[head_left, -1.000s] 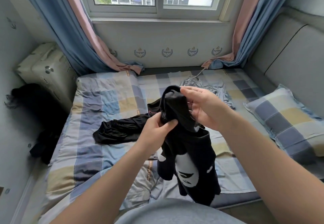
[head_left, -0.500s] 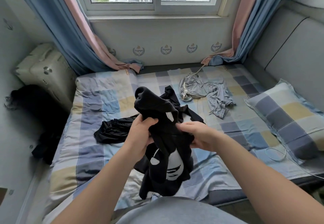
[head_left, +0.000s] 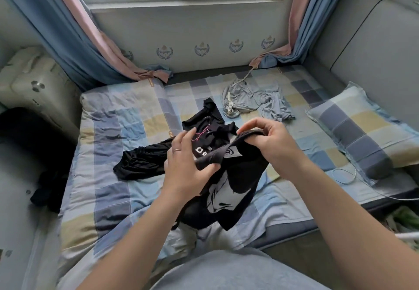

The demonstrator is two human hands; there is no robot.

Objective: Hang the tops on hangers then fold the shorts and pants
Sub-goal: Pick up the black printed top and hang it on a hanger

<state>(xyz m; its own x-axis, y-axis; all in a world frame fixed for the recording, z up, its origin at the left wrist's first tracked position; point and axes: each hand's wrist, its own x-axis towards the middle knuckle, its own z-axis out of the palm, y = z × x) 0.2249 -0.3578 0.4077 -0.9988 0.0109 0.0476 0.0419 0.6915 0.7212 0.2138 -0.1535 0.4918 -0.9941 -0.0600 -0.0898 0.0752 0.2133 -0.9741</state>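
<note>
- Both hands are up in front of the chest, over the near half of the bed (head_left: pixel 102 131), forearms coming in from the bottom corners and angling toward each other.
- Left hand (head_left: pixel 186 167): palm turned inward, fingers loosely spread and pointing up and away. The thumb is clamped against the ribbed collar (head_left: pixel 210 157) of the black top (head_left: pixel 244 171), so it's a thumb-side pinch, not a full fist. There's a ring (head_left: pixel 176 150) on one finger.
- Right hand (head_left: pixel 269 140): sits a bit higher, wrist bent, fingers curled over. It pinches the other end of the same collar between thumb and fingertips.
- The collar is stretched between the two hands, inside label showing. The rest of the top hangs down with a white face print (head_left: pixel 224 196) facing up, its lower edge over the near side of the bed.
- Lying on the bed behind the hands: another black top (head_left: pixel 210 128) with pink lettering, with dark shorts (head_left: pixel 140 162) bunched up just left of it.
- Further back, toward the right, there's a crumpled grey garment (head_left: pixel 256 101) with a drawstring.
- A checked pillow (head_left: pixel 358 131) sits at the right edge, with a thin white cable (head_left: pixel 344 176) looped beside it.
</note>
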